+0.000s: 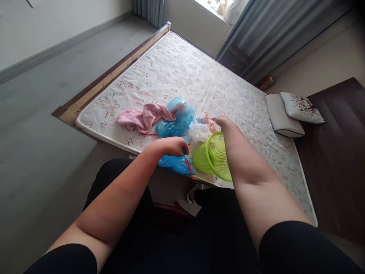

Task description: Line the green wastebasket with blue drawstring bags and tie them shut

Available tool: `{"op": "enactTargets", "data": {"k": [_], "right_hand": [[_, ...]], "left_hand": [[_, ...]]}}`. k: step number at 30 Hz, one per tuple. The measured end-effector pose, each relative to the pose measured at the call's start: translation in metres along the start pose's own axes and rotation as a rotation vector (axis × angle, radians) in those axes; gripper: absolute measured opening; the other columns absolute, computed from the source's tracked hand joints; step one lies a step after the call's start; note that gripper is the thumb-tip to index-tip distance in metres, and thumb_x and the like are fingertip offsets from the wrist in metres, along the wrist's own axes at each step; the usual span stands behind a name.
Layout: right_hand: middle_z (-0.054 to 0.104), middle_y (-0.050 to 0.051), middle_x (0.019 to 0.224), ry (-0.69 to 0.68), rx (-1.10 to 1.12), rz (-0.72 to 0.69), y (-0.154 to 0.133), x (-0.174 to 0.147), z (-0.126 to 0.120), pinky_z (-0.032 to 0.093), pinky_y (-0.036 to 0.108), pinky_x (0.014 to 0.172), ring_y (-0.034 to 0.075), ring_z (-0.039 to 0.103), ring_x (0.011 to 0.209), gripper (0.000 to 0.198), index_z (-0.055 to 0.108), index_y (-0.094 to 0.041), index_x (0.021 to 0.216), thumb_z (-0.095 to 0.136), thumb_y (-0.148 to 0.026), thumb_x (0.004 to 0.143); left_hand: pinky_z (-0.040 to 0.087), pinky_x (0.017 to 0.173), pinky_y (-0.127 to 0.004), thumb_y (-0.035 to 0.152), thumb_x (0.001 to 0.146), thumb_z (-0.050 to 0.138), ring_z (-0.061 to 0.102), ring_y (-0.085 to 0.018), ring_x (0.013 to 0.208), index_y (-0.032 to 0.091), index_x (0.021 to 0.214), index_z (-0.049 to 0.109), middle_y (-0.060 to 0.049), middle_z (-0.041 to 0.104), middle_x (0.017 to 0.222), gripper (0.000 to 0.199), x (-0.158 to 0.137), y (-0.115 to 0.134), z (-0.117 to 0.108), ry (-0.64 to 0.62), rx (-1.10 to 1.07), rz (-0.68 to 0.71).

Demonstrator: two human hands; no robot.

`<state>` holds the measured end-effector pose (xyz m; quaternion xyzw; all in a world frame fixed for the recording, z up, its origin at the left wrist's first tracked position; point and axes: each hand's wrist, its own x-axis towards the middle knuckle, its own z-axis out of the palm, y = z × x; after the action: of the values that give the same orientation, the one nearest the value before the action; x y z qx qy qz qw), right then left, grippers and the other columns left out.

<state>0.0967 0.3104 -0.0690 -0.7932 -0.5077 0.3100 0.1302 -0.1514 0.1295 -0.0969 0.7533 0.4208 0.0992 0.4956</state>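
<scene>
My left hand (179, 145) is closed around a blue plastic bag (174, 164) with a red drawstring, which hangs over the mattress edge. My right hand (221, 121) pinches the edge of a clear plastic bag (199, 129) with orange print; its fingertips are small and partly hidden. Between my arms a green mesh wastebasket (203, 158) lies tipped over, its mouth towards my right forearm. Beyond my left hand is a puffed-up blue bag (178, 127) with something reddish showing through it. A pink towel (139, 118) lies crumpled against that bag.
Everything lies on a letter-print mattress (173, 72) in a wooden bed frame (114, 72). A white cushion (282, 114) and a flowered pillow (302, 108) rest at the right by the dark headboard (336, 160). Grey curtains (256, 34) hang behind.
</scene>
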Motion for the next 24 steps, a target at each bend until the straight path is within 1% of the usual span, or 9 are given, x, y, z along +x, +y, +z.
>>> {"op": "enactTargets", "data": {"k": [4, 6, 8, 11, 15, 17, 20, 22, 24], "right_hand": [[0.077, 0.016, 0.132, -0.131, 0.116, -0.204, -0.001, -0.043, -0.002, 0.062, 0.04, 0.103, 0.024, 0.076, 0.117, 0.028, 0.074, -0.014, 0.131, 0.071, -0.023, 0.105], [0.076, 0.012, 0.142, -0.367, 0.272, -0.401, 0.009, -0.075, 0.003, 0.064, 0.037, 0.104, 0.023, 0.075, 0.125, 0.039, 0.07, -0.023, 0.142, 0.072, -0.032, 0.105], [0.065, 0.008, 0.163, -0.619, 0.355, -0.568, 0.025, -0.106, 0.012, 0.059, 0.043, 0.118, 0.029, 0.062, 0.15, 0.069, 0.061, -0.032, 0.157, 0.086, -0.042, 0.094], [0.053, 0.002, 0.174, -0.672, 0.502, -0.547, 0.05, -0.135, 0.032, 0.056, 0.05, 0.124, 0.033, 0.056, 0.156, 0.083, 0.055, -0.039, 0.162, 0.087, -0.061, 0.088], [0.082, 0.003, 0.133, -0.813, 0.657, -0.378, 0.07, -0.147, 0.063, 0.064, 0.053, 0.113, 0.035, 0.075, 0.126, 0.058, 0.077, -0.032, 0.128, 0.094, -0.057, 0.078], [0.086, 0.001, 0.114, -0.745, 0.672, -0.31, 0.07, -0.149, 0.079, 0.065, 0.052, 0.111, 0.033, 0.079, 0.116, 0.039, 0.08, -0.03, 0.112, 0.094, -0.048, 0.08], [0.085, 0.0, 0.122, -0.386, 0.786, -0.188, 0.065, -0.144, 0.105, 0.063, 0.045, 0.113, 0.025, 0.077, 0.119, 0.03, 0.074, -0.028, 0.126, 0.074, -0.041, 0.099], [0.082, 0.006, 0.133, -0.121, 0.821, -0.086, 0.062, -0.136, 0.124, 0.059, 0.044, 0.117, 0.024, 0.074, 0.125, 0.033, 0.07, -0.02, 0.134, 0.063, -0.034, 0.105], [0.08, 0.011, 0.133, 0.027, 0.812, -0.007, 0.062, -0.124, 0.144, 0.058, 0.043, 0.118, 0.023, 0.074, 0.125, 0.033, 0.07, -0.014, 0.134, 0.062, -0.024, 0.104]], "left_hand": [[0.057, 0.093, -0.033, 0.019, 0.084, 0.08, 0.079, -0.024, 0.104, 0.024, 0.102, 0.089, -0.004, 0.087, 0.109, 0.02, -0.005, -0.001, -0.013, 0.117, -0.089, 0.074], [0.059, 0.096, -0.034, 0.027, 0.089, 0.08, 0.079, -0.023, 0.103, 0.023, 0.1, 0.088, -0.005, 0.086, 0.105, 0.014, -0.007, 0.0, -0.018, 0.249, -0.212, 0.173], [0.06, 0.098, -0.036, 0.032, 0.091, 0.08, 0.078, -0.022, 0.103, 0.021, 0.098, 0.086, -0.007, 0.085, 0.104, 0.015, -0.008, 0.004, -0.018, 0.353, -0.372, 0.297], [0.062, 0.095, -0.037, 0.043, 0.089, 0.087, 0.076, -0.023, 0.102, 0.018, 0.096, 0.084, -0.009, 0.083, 0.103, 0.026, -0.004, 0.012, -0.011, 0.432, -0.522, 0.392], [0.062, 0.095, -0.034, 0.051, 0.094, 0.083, 0.076, -0.023, 0.111, 0.021, 0.121, 0.077, -0.009, 0.079, 0.119, 0.041, 0.005, 0.017, -0.005, 0.814, -0.548, 0.297], [0.061, 0.102, -0.032, 0.049, 0.102, 0.075, 0.075, -0.023, 0.121, 0.023, 0.135, 0.069, -0.01, 0.077, 0.13, 0.043, 0.011, 0.014, -0.005, 0.974, -0.506, 0.218], [0.055, 0.117, -0.036, 0.047, 0.109, 0.066, 0.07, -0.026, 0.136, 0.018, 0.147, 0.06, -0.017, 0.071, 0.144, 0.048, 0.024, 0.001, -0.002, 1.151, -0.465, 0.069], [0.049, 0.125, -0.042, 0.051, 0.111, 0.062, 0.063, -0.031, 0.147, 0.012, 0.155, 0.052, -0.024, 0.064, 0.155, 0.059, 0.036, -0.008, 0.011, 1.175, -0.506, -0.107], [0.041, 0.132, -0.048, 0.056, 0.111, 0.061, 0.052, -0.036, 0.159, 0.009, 0.166, 0.042, -0.029, 0.053, 0.167, 0.074, 0.047, -0.016, 0.033, 1.06, -0.539, -0.335]]}}
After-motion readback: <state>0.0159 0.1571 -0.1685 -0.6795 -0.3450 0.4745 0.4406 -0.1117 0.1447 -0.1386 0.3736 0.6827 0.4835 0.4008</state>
